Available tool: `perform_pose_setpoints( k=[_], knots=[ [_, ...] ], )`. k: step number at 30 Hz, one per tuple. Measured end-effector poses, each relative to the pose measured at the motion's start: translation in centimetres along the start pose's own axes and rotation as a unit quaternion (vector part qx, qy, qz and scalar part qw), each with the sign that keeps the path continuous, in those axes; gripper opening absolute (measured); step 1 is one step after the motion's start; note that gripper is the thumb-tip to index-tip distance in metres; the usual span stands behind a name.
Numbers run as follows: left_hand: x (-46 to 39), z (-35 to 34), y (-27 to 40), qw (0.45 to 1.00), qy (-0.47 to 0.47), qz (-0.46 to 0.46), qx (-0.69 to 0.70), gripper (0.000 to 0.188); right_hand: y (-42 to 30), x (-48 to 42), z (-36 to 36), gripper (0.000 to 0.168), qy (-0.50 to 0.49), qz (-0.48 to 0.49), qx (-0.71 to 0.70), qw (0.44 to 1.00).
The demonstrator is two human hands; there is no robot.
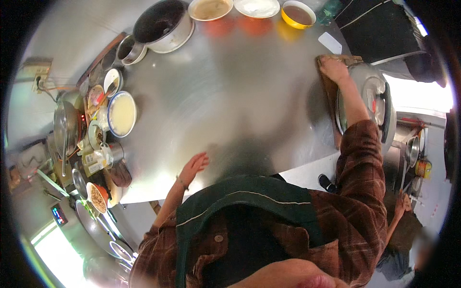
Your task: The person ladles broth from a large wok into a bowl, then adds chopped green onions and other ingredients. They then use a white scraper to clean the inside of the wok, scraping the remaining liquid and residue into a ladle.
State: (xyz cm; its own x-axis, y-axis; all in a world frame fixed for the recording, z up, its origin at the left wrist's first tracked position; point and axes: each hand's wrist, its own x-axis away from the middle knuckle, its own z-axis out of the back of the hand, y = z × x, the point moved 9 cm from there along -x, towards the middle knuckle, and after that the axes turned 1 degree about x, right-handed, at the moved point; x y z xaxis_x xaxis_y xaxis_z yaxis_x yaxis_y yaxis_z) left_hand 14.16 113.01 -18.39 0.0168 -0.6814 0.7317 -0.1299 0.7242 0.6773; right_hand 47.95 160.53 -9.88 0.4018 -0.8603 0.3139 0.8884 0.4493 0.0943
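My left hand point(194, 166) hovers over the near edge of a stainless steel worktop point(223, 93), fingers loosely bent and apart, nothing in it. Far to the right, my right hand point(335, 69) is at the far corner of a wooden board point(328, 94). Its fingers are curled and partly hidden, so I cannot tell whether they grip the board or only rest on it. Beside the board, partly under my right forearm, is a large round appliance point(374, 93) with a shiny lid and a dark handle. A white rectangular object point(330, 43) lies just beyond the board.
A large pot point(180, 36), a yellow bowl of brown liquid point(298, 15) and a bowl of white powder point(257, 8) line the far edge. At left stand a blue-rimmed bowl point(122, 114), a saucepan point(132, 52) and an orange bowl point(97, 198). Another person point(403, 237) is behind, right.
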Motion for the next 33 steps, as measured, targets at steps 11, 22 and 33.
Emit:
perform_pose_setpoints(
  k=[11,22,33],
  knots=[
    [-29.2,-13.8,29.5,0.984,-0.092,-0.108,0.112,0.046,16.5,-18.4,-5.0,0.062,-0.075,-0.077,0.093,0.99],
    [-47.8,-20.6,38.4,0.957,-0.08,-0.062,0.271,0.048,14.9,-23.2,-7.3,0.086,-0.143,-0.02,0.105,0.984],
    [-47.7,-21.4,39.7,0.948,-0.054,-0.103,0.297,0.025,15.6,-23.9,-4.4,0.059,-0.101,0.019,0.015,0.995]
  ],
)
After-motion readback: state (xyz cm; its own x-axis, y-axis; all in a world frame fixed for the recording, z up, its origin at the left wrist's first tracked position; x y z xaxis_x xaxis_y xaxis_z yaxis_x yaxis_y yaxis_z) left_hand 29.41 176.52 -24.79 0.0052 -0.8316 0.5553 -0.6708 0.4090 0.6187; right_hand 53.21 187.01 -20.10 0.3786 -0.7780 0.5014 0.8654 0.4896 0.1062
